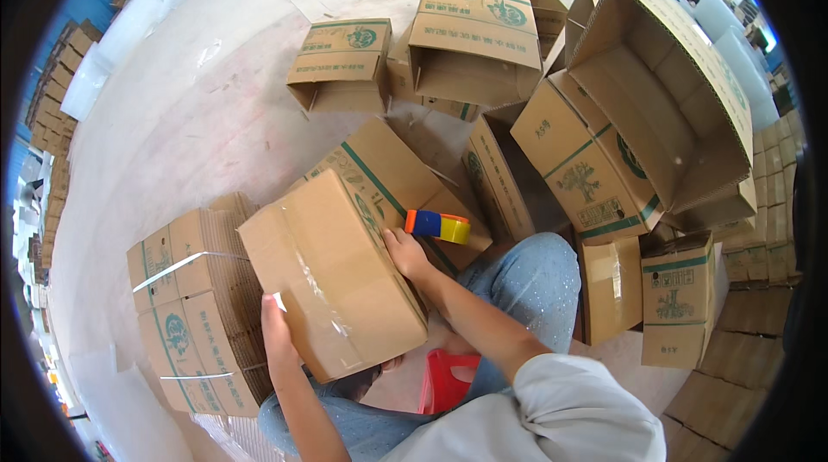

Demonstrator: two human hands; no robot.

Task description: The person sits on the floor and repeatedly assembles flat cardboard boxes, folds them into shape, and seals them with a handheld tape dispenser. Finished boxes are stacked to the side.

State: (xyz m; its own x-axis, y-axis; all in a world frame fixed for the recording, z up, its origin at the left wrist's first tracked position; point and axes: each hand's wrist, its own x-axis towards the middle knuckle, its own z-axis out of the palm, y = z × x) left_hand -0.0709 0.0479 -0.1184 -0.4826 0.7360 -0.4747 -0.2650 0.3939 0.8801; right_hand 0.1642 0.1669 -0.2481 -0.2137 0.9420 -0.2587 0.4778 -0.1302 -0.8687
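Note:
A taped cardboard box [330, 281] is held tilted over my lap, between my two hands. Clear tape runs along the seam of the face turned towards me. My left hand [279, 329] grips its left side, thumb on the face beside a small white scrap. On the right side, my right hand [406, 255] lies against the printed wall, its fingers partly hidden. Just beyond that hand, an orange, blue and yellow tape dispenser [438, 227] rests on another cardboard box [381, 164] with a green stripe.
At my left stands a strapped bundle of flattened cartons [194, 319]. Open cartons [475, 41] lie ahead, and a large open carton [653, 106] is stacked at the right. A red plastic stool [446, 384] shows below me. Wrapped rolls [116, 41] line the far left.

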